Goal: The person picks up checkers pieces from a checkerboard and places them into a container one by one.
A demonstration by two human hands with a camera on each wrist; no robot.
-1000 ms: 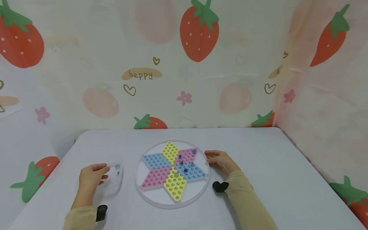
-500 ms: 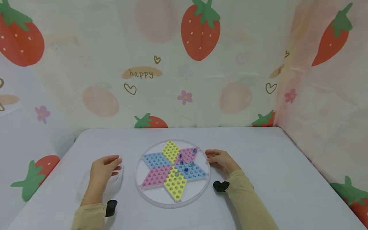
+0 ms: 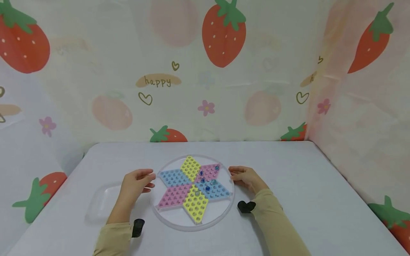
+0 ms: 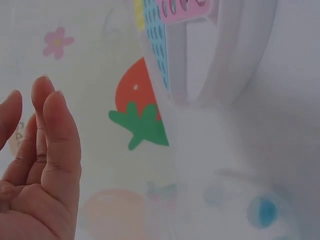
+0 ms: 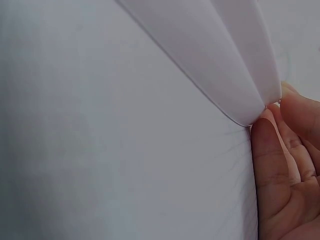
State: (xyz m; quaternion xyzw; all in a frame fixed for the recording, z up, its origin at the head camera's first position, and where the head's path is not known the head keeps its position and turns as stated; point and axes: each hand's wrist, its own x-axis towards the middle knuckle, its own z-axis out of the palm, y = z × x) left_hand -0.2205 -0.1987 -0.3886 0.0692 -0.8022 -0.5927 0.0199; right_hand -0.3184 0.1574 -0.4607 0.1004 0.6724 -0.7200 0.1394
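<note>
A round, clear-rimmed Chinese checkers board (image 3: 174, 222) with a yellow, pink and blue star lies mid-table in the head view. Several glass marbles (image 3: 208, 188) sit in its holes, mostly on the right half. My right hand (image 3: 248, 179) pinches the board's right rim between thumb and fingers, as the right wrist view shows. My left hand (image 3: 136, 186) is by the left rim, its fingers loosely bent and holding nothing. In the left wrist view these fingers (image 4: 62, 145) are apart from the board.
Left of the left forearm stands a clear plastic tray (image 3: 100, 202), partly hidden behind it; a blue marble (image 4: 262, 211) shows in the left wrist view. A white cloth covers the table (image 3: 288, 170). Strawberry-print curtains (image 3: 230, 89) hang behind and at both sides.
My left hand has moved right, from over the clear tray to the board's left rim, uncovering more of the tray. The right hand has stayed at the right rim.
</note>
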